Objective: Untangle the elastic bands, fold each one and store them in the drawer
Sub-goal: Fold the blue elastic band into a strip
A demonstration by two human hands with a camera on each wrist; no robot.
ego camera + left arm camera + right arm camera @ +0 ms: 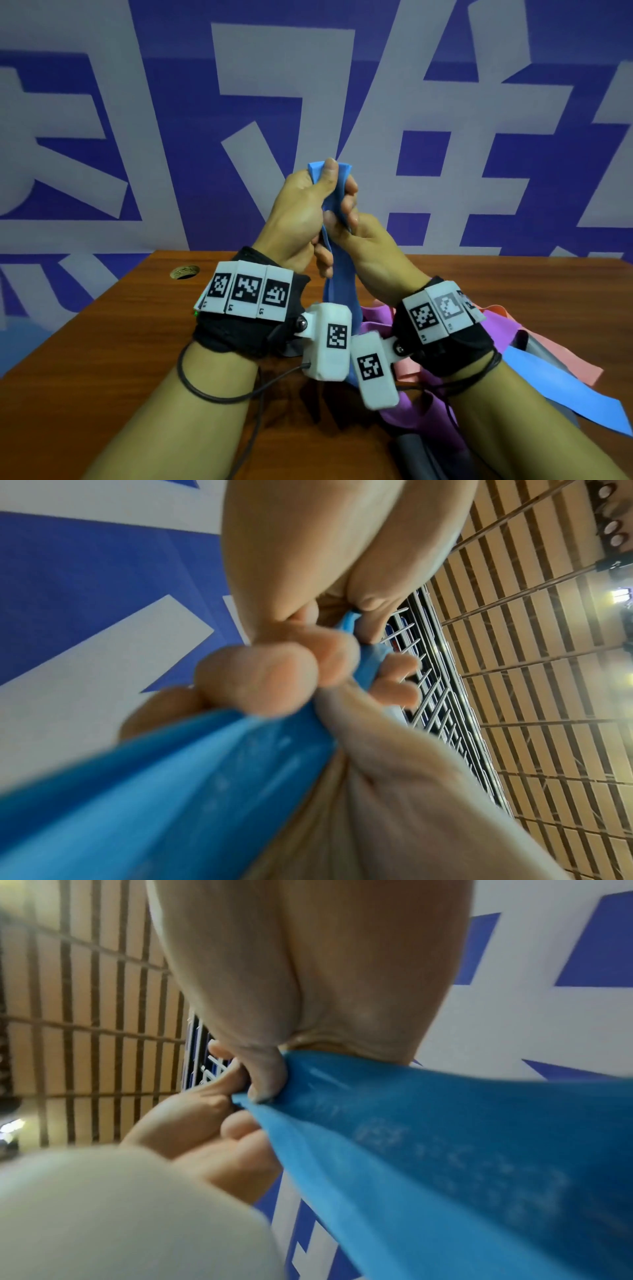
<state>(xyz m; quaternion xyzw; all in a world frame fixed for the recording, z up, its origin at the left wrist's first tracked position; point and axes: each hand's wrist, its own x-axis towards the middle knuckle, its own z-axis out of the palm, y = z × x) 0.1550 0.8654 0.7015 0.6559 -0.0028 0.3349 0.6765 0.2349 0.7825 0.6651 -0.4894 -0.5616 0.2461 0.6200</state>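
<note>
— Blue stretchy elastic band (337, 274), thin and flat like a ribbon, is up in the middle of the head view. We hold it with both hands above the brown wooden table (120, 329).

— How do our hands hold it?

— Our left hand (301, 219) is curled tight around the top end, thumb pressed on it. Our right hand (363, 240) sits just under, with its fingers (347, 205) wrapped round the same band.

— Where does the rest go?

— It hangs down between our wrists. At the lower right we see a blue end sticking out of the pile of pink, purple and grey bands (479, 359). We can't tell if it's the same band.

— How will it feel?

— Soft, floppy and light, we think. It may stretch and snap back if we tug hard. It looks smooth, so it could slip.

— Where should we grab?

— Near the ends, pinching flat, so we can fold it neatly. We can't see the drawer anywhere.
</note>
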